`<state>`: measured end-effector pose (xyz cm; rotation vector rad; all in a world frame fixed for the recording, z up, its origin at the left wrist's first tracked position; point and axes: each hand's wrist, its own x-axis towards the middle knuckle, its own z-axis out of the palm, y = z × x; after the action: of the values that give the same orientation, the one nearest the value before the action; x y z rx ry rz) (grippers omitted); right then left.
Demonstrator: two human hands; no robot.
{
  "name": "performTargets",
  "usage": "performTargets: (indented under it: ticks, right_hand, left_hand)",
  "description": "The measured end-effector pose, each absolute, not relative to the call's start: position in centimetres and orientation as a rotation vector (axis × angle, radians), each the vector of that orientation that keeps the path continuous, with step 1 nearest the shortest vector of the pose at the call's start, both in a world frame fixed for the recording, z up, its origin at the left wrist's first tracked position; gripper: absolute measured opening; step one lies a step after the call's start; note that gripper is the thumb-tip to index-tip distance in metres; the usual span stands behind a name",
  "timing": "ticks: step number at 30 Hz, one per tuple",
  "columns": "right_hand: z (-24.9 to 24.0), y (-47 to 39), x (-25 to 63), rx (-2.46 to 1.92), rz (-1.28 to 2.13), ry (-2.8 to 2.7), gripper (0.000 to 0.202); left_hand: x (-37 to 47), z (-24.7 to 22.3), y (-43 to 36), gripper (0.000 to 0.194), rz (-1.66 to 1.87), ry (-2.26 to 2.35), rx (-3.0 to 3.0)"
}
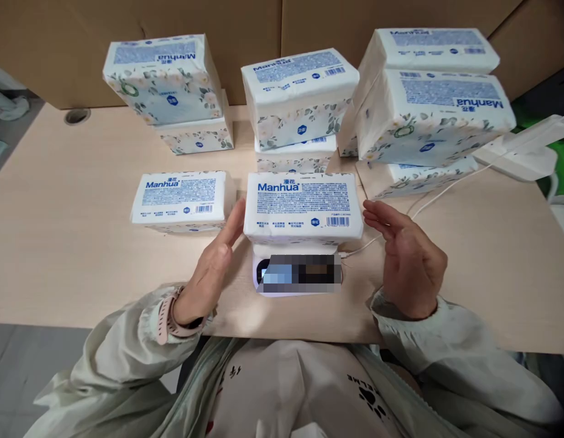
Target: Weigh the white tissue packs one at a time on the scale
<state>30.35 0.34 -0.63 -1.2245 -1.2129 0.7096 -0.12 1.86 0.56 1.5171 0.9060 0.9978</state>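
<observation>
A white Manhua tissue pack [304,207] rests on a small white scale [295,249] whose display is pixelated. Just left of that pack is my left hand [213,261], fingers stretched out, its tips close to the pack's side. My right hand [409,258] is on the other side, open, with a small gap between fingertips and pack. Neither hand holds anything. Another tissue pack [184,198] lies on the table to the left, beyond my left hand.
Stacked tissue packs stand at the back left [167,91], back middle [302,103] and back right [437,115], before a cardboard wall [245,24]. A white cable [439,193] runs from the scale past a white stand [519,152]. The table [81,243] has a round hole.
</observation>
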Motion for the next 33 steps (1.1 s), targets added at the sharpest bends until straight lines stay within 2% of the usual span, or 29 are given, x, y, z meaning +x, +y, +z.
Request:
performTargets:
  ticks: [11,20,33]
  right_hand:
    - [-0.69,0.48,30.24,-1.245,0.704,-1.153,0.034]
    - [-0.86,0.43,30.52,-1.256,0.727,-1.166,0.036]
    - [-1.03,0.27,30.87,-1.230,0.814,-1.155,0.039]
  left_hand:
    - [-0.66,0.30,1.85,0.069,1.019,0.927,1.552]
    - [-0.55,0.29,1.65,0.079,0.977,0.902,1.536]
    - [-0.50,0.21,1.65,0.078,0.961,0.912,1.569]
